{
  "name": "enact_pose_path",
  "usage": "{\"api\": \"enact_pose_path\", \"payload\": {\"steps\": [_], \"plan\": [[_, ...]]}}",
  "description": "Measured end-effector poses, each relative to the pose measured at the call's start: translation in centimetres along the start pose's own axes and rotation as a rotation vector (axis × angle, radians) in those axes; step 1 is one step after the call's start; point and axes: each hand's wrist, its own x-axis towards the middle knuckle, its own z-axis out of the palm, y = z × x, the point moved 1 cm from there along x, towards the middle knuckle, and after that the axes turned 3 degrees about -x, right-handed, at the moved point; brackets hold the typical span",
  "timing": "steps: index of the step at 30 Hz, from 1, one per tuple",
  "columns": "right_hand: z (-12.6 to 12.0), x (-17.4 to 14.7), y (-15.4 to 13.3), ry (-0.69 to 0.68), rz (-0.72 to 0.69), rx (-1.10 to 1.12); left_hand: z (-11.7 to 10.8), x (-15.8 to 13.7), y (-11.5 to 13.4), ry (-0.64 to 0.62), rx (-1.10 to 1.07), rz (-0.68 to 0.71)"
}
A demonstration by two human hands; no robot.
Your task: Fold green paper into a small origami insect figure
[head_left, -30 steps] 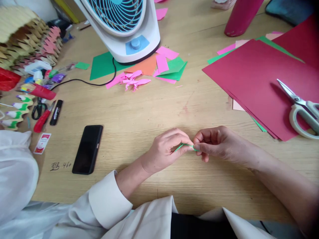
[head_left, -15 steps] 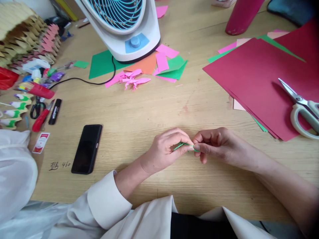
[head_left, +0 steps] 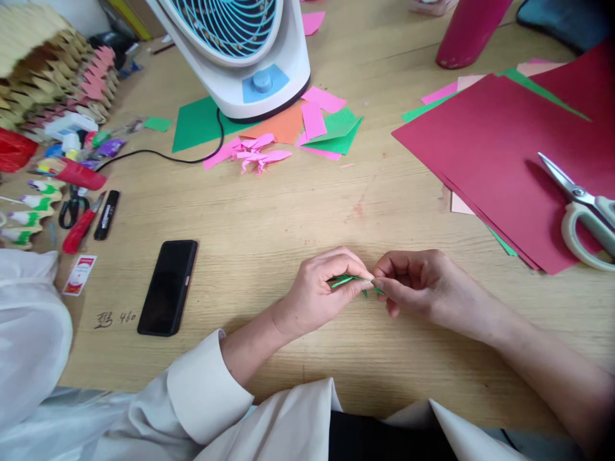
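Note:
Between my two hands is a small folded green paper piece [head_left: 344, 280], mostly covered by fingers, with narrow points sticking out. My left hand [head_left: 325, 288] pinches it between thumb and fingers from the left. At its right end, my right hand [head_left: 417, 282] holds a thin green tip between thumb and forefinger, the other fingers curled. Both hands are just above the wooden table [head_left: 298, 218]. Beyond them lie pink folded paper figures [head_left: 262, 155] with thin curled ends.
A white fan [head_left: 269, 83] stands at the back on coloured paper. Large red sheets [head_left: 494, 147] lie right, with scissors [head_left: 576, 192] on top. A black phone [head_left: 168, 288] is left, near a red knife [head_left: 81, 227] and a black marker [head_left: 106, 216].
The green paper has shifted slightly within my fingers, and a small point now shows below the left thumb. Both hands stay in nearly the same place.

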Motion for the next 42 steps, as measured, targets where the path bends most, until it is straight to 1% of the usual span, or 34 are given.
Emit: {"api": "enact_pose_path", "payload": {"steps": [5, 13, 20, 29, 32, 35, 39, 42], "plan": [[0.2, -0.1, 0.2, 0.021, -0.008, -0.024, 0.1, -0.1, 0.1, 0.014, 0.007, -0.040], [0.2, 0.1, 0.1, 0.020, -0.004, 0.032, 0.4, -0.1, 0.5, 0.063, -0.018, -0.073], [-0.5, 0.2, -0.4, -0.063, -0.010, 0.104, 0.3, 0.0, 0.4, 0.081, -0.093, -0.066], [-0.7, 0.2, -0.5, -0.137, 0.021, 0.135, 0.2, 0.0, 0.9, 0.082, 0.018, -0.010], [-0.7, 0.2, -0.6, -0.121, 0.031, 0.138, 0.2, -0.1, 0.7, 0.076, 0.030, 0.015], [-0.4, 0.2, -0.7, -0.076, 0.045, 0.117, 0.1, -0.1, 0.4, 0.068, 0.067, 0.057], [0.0, 0.1, -0.6, -0.011, 0.032, 0.075, 0.1, -0.2, 0.1, 0.068, 0.128, 0.089], [0.0, 0.1, -0.5, 0.001, 0.025, 0.059, 0.1, -0.2, 0.2, 0.070, 0.160, 0.123]]}}
